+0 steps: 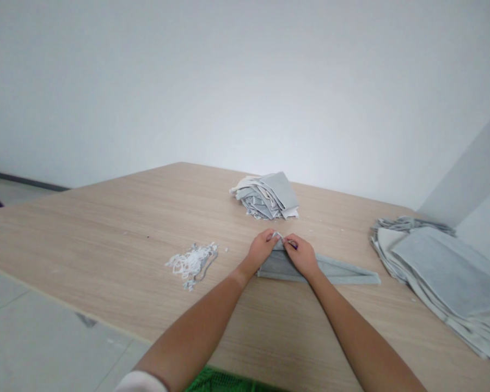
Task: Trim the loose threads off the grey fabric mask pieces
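A grey piece of cloth lies on the table in front of me, one end narrowing toward the right. Its far edge is raised between my two hands. My left hand is closed, pinching that edge from the left. From the right, my right hand is closed on the same edge, fingers close to the left ones. A small dark and gold-coloured object shows at the right fingers; its kind is not clear. To the left of my hands sits a small heap of white and grey thread scraps.
A wooden-topped table spans the view, with a wall behind. Beyond my hands lies a pile of folded grey and white cloths. Larger stacked grey cloths lie at the right. Something green and mesh-like shows below the near edge.
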The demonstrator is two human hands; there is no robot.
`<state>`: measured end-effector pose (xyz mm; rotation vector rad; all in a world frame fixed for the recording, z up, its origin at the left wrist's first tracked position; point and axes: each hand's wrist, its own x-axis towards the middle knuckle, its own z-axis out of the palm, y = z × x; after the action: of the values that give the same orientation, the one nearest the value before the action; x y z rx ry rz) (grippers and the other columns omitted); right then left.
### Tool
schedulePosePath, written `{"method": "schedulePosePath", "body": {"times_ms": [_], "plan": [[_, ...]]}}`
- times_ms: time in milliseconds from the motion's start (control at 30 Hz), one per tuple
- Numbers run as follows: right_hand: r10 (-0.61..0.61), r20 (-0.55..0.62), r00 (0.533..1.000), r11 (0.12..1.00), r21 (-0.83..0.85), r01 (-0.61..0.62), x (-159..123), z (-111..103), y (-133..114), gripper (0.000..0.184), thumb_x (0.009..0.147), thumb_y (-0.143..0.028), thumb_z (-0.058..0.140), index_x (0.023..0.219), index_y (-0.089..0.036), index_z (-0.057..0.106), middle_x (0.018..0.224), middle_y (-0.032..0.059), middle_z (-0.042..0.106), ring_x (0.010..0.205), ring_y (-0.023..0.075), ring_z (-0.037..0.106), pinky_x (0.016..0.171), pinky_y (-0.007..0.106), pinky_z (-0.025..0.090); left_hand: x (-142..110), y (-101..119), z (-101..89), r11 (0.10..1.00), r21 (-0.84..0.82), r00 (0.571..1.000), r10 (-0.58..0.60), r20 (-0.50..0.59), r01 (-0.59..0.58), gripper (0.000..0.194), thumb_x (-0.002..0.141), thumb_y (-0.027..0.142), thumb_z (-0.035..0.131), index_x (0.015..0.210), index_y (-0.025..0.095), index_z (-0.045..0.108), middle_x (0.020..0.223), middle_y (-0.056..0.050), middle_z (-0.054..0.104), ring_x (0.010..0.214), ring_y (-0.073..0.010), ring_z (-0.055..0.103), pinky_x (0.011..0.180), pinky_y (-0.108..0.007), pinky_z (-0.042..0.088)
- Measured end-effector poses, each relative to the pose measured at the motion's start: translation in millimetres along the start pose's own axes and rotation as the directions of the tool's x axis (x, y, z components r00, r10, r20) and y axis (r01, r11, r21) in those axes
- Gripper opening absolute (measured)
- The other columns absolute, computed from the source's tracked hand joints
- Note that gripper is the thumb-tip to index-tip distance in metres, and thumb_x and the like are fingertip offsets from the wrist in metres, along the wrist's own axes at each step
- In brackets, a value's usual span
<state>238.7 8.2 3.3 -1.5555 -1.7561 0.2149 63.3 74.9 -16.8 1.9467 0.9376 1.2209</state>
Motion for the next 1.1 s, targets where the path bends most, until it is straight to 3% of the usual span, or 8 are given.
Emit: {"method": "schedulePosePath", "body": {"times_ms": [333, 567, 700, 867, 1100], "plan": [[0.058, -0.057, 0.997, 0.996, 0.064, -0.054, -0.5, -1.8, -4.6, 0.038, 0.093, -0.061, 0.058, 0.102, -0.028, 0.073, 0.059, -0.0050, 0.054, 0.058, 0.0176, 0.051, 0.060, 0.027, 0.036, -4.1, 4.0, -0.3, 0.996, 0.092, 0.998, -0.004, 0.062, -0.002, 0.027, 0.096, 0.044, 0.055, 0.093, 0.021, 0.069, 0.086, -0.001, 0.069, 0.081, -0.0176, 0.060, 0.075, -0.027, 0.045], [0.026, -0.070, 0.997, 0.984, 0.178, -0.013, 7.9, -1.1, 4.6, 0.036, 0.093, -0.053, 0.056, 0.094, -0.022, 0.074, 0.087, 0.0033, 0.073, 0.080, 0.0206, 0.063, 0.077, 0.029, 0.046, -7.0, 15.7, -2.0, 0.995, 0.101, 0.997, -0.003, 0.080, -0.005, 0.030, 0.098, 0.046, 0.052, 0.091, 0.021, 0.068, 0.081, 0.000, 0.066, 0.078, -0.0175, 0.058, 0.073, -0.027, 0.044], [-0.006, -0.036, 0.999, 0.974, 0.227, 0.014, 10.5, -2.1, 8.9, 0.035, 0.094, -0.051, 0.055, 0.086, -0.020, 0.071, 0.079, 0.0016, 0.069, 0.076, 0.0186, 0.059, 0.072, 0.028, 0.043, -6.9, 16.2, -1.5, 0.998, 0.069, 0.998, -0.007, 0.070, 0.002, 0.032, 0.098, 0.046, 0.050, 0.088, 0.020, 0.066, 0.074, 0.001, 0.061, 0.072, -0.0167, 0.057, 0.070, -0.027, 0.042], [0.017, -0.016, 1.000, 0.955, 0.297, -0.012, 13.6, -0.4, 17.9, 0.037, 0.093, -0.054, 0.056, 0.082, -0.020, 0.067, 0.066, -0.0020, 0.055, 0.066, 0.0156, 0.049, 0.062, 0.026, 0.036, -5.9, 17.9, -2.6, 0.998, 0.006, 0.998, -0.055, 0.027, 0.055, 0.029, 0.095, 0.045, 0.055, 0.103, 0.020, 0.069, 0.078, 0.000, 0.065, 0.073, -0.0176, 0.059, 0.069, -0.027, 0.043], [0.037, 0.031, 0.999, 0.936, 0.348, -0.046, 13.3, 0.3, 21.4, 0.037, 0.090, -0.055, 0.060, 0.081, -0.019, 0.068, 0.066, -0.0024, 0.055, 0.066, 0.0152, 0.049, 0.062, 0.026, 0.037, -4.4, 18.6, -4.6, 0.998, -0.030, 0.998, -0.049, 0.042, 0.050, 0.029, 0.093, 0.046, 0.056, 0.099, 0.020, 0.070, 0.077, -0.001, 0.065, 0.073, -0.0174, 0.059, 0.069, -0.027, 0.045]]}}
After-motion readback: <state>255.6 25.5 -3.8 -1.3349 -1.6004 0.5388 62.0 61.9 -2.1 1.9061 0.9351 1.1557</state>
